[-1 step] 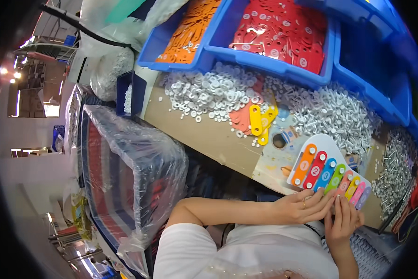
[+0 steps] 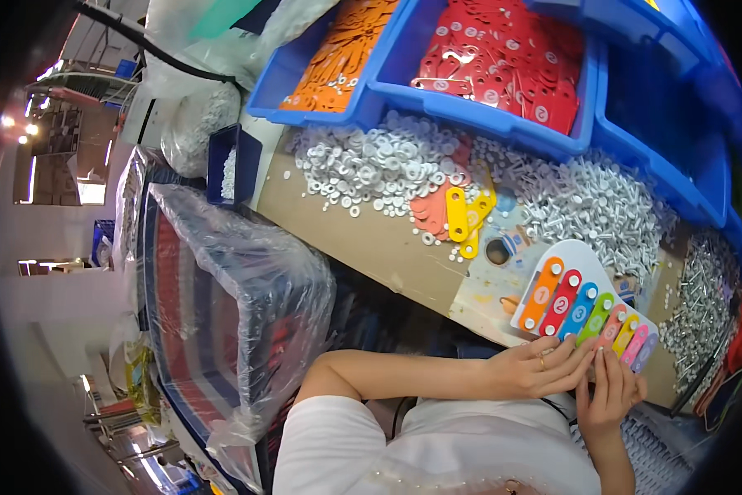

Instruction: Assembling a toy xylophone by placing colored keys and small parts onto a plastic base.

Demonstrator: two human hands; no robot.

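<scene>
A toy xylophone (image 2: 562, 252) with a white base and several coloured bars lies tilted at the table's near right edge. White pins show at the ends of several bars. My left hand (image 2: 543, 363), with a ring on one finger, reaches across to the near ends of the middle bars, its fingers bent and close together. Beside it, my right hand (image 2: 609, 389) is closed at the xylophone's near right edge. Fingertips of both hands meet over the near bar ends; whether a small part sits between them is hidden.
Loose yellow bars (image 2: 456, 214) and salmon bars (image 2: 430, 213) lie between piles of white washers (image 2: 379, 165) and white pins (image 2: 586, 206). Metal screws (image 2: 705, 305) are heaped at right. Blue bins (image 2: 478, 115) behind hold orange and red bars. Left stands a plastic-wrapped striped stack (image 2: 247, 272).
</scene>
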